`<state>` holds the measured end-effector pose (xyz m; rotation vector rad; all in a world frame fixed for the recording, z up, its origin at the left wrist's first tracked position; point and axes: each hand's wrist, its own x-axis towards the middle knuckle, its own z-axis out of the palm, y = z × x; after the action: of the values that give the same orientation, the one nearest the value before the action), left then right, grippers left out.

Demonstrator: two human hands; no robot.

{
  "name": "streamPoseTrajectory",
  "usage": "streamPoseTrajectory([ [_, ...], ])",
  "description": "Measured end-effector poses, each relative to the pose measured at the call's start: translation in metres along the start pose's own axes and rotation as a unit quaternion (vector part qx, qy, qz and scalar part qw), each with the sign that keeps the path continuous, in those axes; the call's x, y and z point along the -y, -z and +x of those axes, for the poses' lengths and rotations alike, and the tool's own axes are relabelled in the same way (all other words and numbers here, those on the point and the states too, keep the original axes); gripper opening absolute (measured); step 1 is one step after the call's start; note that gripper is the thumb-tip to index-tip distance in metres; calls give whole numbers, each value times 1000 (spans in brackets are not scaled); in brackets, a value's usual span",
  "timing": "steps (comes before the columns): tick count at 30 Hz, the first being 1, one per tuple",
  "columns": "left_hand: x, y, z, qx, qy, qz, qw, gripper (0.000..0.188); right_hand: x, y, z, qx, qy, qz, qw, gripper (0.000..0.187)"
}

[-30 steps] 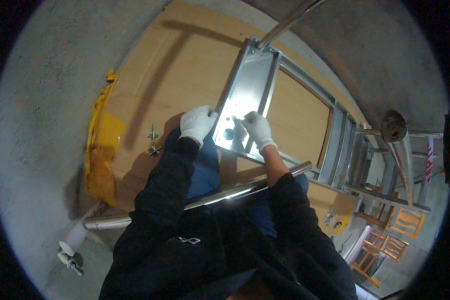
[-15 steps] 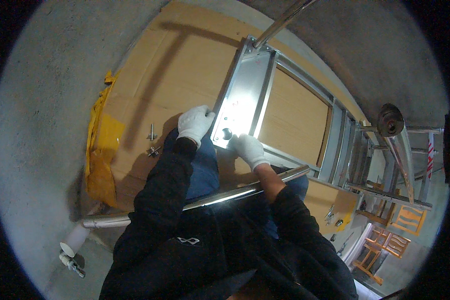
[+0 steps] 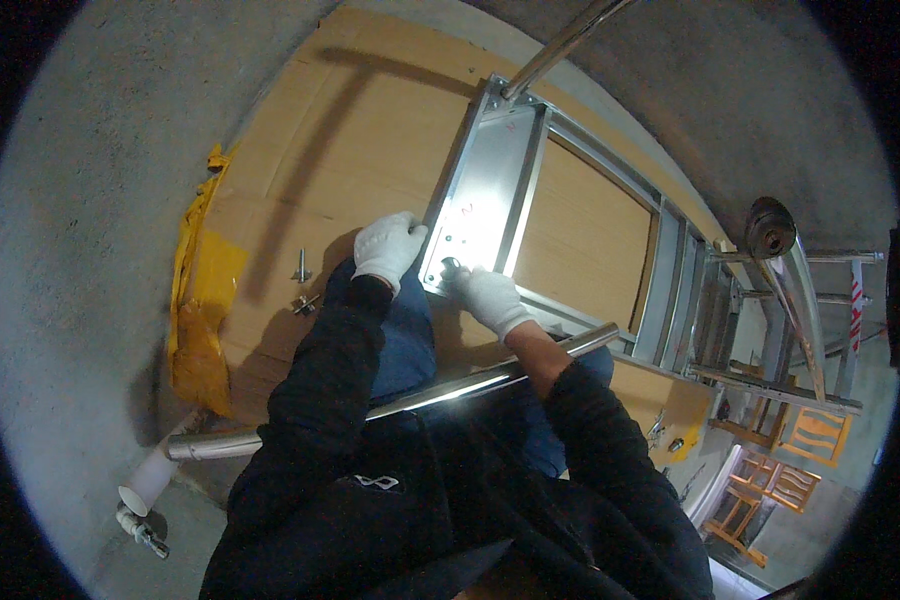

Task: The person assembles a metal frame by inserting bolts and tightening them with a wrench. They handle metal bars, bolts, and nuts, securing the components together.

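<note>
A silver metal frame (image 3: 485, 165), ladder-like with a flat bright end plate, lies before me on brown cardboard. My left hand (image 3: 390, 248), in a white glove, is closed at the plate's near left edge, its fingertips partly hidden there. My right hand (image 3: 492, 300), also gloved, has its fingers bunched at the plate's near corner, beside a dark round spot (image 3: 451, 267) that could be a hole or a fitting. What those fingers hold, if anything, is hidden. Across my lap, under my right forearm, rests a shiny steel tube (image 3: 460, 388).
Loose bolts (image 3: 303, 268) lie on the cardboard (image 3: 315, 150) left of my knee, and more hardware (image 3: 675, 443) sits at right. Yellow tape (image 3: 205, 310) edges the cardboard. A polished pole (image 3: 560, 50) rises at the frame's far end; a curved tube (image 3: 795, 300) stands at right. Wooden chairs (image 3: 815, 437) are beyond.
My right hand has shifted slightly down and right, showing more of the dark round spot. My left hand stays at the plate's edge.
</note>
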<state>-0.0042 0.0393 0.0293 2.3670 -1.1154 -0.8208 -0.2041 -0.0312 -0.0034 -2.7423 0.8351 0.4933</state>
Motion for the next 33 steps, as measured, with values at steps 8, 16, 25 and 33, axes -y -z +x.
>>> streamPoseTrajectory([
  [8,-7,3,-1,16,2,0,1000,33,-24,-40,14,-4,-13,-18,1000,38],
  [16,-3,2,0,12,3,-4,1000,33,-6,-3,8,83,-107,55,989,20],
  [25,-2,0,0,0,-2,-4,1000,32,-1,7,5,83,-124,77,986,20],
  [33,-3,-4,2,2,-11,-16,1000,31,-5,2,5,82,-134,72,985,20],
])
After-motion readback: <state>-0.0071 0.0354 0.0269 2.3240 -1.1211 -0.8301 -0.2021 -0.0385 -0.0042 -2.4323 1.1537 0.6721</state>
